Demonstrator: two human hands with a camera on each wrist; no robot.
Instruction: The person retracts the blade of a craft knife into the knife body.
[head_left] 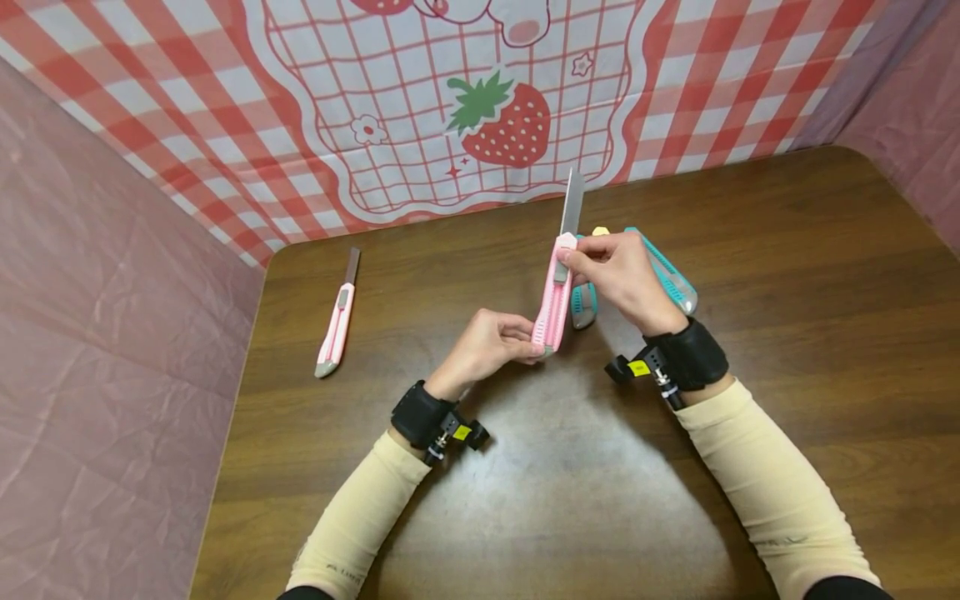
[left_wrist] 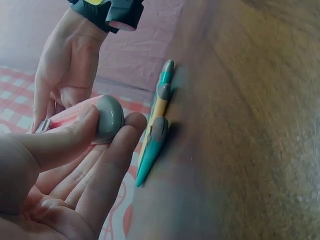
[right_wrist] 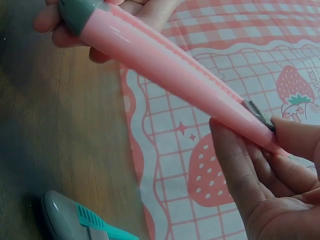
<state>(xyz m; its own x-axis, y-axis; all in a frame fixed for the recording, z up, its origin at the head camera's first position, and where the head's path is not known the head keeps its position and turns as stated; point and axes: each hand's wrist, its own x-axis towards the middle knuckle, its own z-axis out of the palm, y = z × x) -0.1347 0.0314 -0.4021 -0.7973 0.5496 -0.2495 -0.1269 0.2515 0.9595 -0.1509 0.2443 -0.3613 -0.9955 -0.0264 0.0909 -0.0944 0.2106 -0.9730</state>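
Note:
Both hands hold up a pink box cutter (head_left: 553, 312) above the table, tilted, with a long stretch of blade (head_left: 573, 202) out of its tip. My left hand (head_left: 487, 346) pinches its grey butt end (left_wrist: 110, 119) between thumb and fingers. Near the blade end, my right hand (head_left: 626, 275) grips the body, its thumb at the grey slider (right_wrist: 257, 114). Behind the right hand lie a teal-and-grey box cutter (head_left: 583, 307), another teal one (head_left: 671, 279) and a yellow one (left_wrist: 160, 102), partly hidden in the head view.
A second pink box cutter (head_left: 336, 329), blade out, lies on the left of the brown wooden table (head_left: 810, 333). A red-and-white checked cloth (head_left: 697, 100) with strawberries hangs along the back edge. Pink fabric (head_left: 112, 375) hangs at the left side.

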